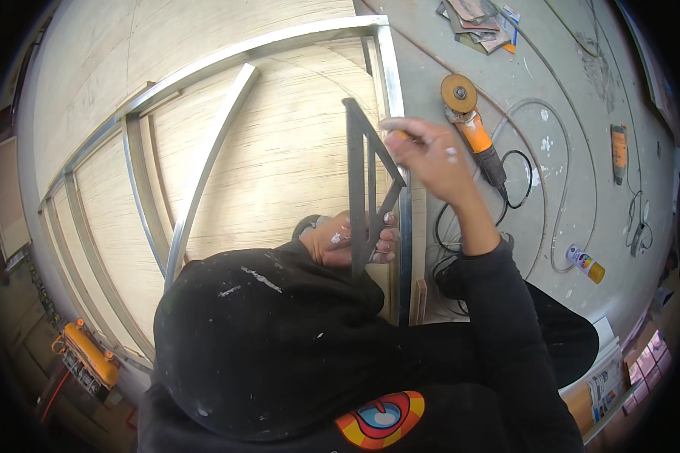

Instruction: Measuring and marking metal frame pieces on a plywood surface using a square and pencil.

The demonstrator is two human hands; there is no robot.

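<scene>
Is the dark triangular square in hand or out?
In hand: the left hand grips the dark triangular square, fingers showing past its right edge.

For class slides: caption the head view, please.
Left hand holds a dark triangular square by a metal frame, right hand nearby, orange grinder on the floor.

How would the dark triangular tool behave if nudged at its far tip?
The dark triangular tool seems stiff: its bars look straight. Its open middle suggests modest weight. Held near one end by the left hand, it might pivot.
</scene>
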